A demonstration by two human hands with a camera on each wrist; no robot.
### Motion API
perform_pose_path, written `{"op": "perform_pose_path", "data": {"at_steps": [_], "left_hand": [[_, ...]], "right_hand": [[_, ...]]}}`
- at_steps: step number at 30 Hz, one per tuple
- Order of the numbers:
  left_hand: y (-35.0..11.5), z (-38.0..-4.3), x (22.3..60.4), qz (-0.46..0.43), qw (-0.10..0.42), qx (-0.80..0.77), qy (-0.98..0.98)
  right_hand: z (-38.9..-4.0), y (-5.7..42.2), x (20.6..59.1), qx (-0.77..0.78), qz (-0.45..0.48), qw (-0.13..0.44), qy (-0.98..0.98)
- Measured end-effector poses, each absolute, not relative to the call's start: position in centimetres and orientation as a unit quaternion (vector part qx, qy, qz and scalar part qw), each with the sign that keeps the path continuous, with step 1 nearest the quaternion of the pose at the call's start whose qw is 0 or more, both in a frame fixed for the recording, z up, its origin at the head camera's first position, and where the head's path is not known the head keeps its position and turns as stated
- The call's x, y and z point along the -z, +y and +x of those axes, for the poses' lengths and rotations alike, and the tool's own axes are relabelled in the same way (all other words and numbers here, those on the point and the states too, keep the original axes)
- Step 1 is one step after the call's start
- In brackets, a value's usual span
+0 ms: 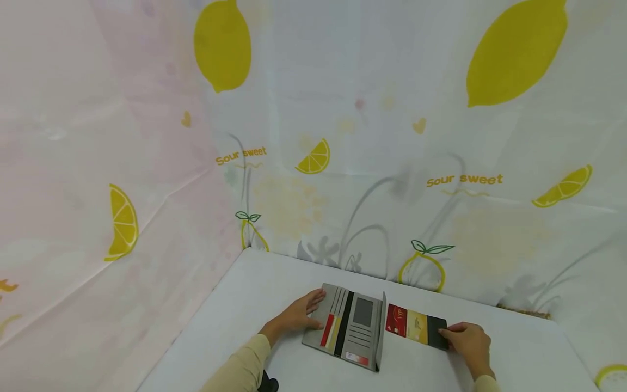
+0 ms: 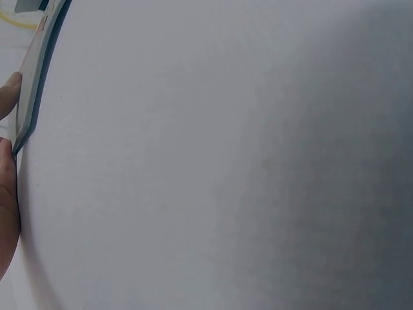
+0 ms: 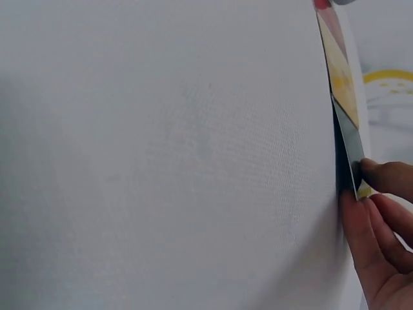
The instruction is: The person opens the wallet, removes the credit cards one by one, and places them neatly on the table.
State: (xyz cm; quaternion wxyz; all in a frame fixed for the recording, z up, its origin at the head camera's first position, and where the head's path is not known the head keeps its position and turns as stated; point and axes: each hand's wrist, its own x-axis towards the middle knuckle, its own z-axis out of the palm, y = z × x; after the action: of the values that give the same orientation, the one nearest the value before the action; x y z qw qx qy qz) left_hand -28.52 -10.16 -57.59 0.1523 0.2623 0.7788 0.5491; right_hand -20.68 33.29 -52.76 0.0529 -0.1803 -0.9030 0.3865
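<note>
A grey wallet [image 1: 360,326] lies unfolded on the white table, its flap standing up along the right side. Red and yellow card edges [image 1: 329,331] show in its left half, and a white-and-red card [image 1: 356,358] in a lower right slot. My left hand [image 1: 296,314] rests at the wallet's left edge, thumb and fingers spread apart. To the right, a red VIP card [image 1: 396,320], a gold card [image 1: 417,326] and a black card [image 1: 436,332] form a row. My right hand [image 1: 467,343] pinches the black card's right end between thumb and fingers.
The white table [image 1: 274,272] meets a hanging backdrop [image 1: 343,207] printed with lemons at its back and left edges. Near my left sleeve sits a small black object [image 1: 268,383], partly hidden. A brownish gap [image 1: 523,311] shows under the backdrop at the back right.
</note>
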Motion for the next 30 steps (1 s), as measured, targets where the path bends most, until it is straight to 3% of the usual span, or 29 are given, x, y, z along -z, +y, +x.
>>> {"op": "perform_pose_path", "data": {"at_steps": [18, 30], "left_hand": [[-10.2, -28.3, 57.3, 0.280, 0.151, -0.555, 0.769], [-10.2, -28.3, 57.4, 0.271, 0.152, -0.558, 0.769]], "right_hand": [[-20.6, 33.5, 52.7, -0.330, -0.196, 0.020, -0.923], [-21.0, 32.9, 52.7, -0.329, -0.198, 0.034, -0.923]]}}
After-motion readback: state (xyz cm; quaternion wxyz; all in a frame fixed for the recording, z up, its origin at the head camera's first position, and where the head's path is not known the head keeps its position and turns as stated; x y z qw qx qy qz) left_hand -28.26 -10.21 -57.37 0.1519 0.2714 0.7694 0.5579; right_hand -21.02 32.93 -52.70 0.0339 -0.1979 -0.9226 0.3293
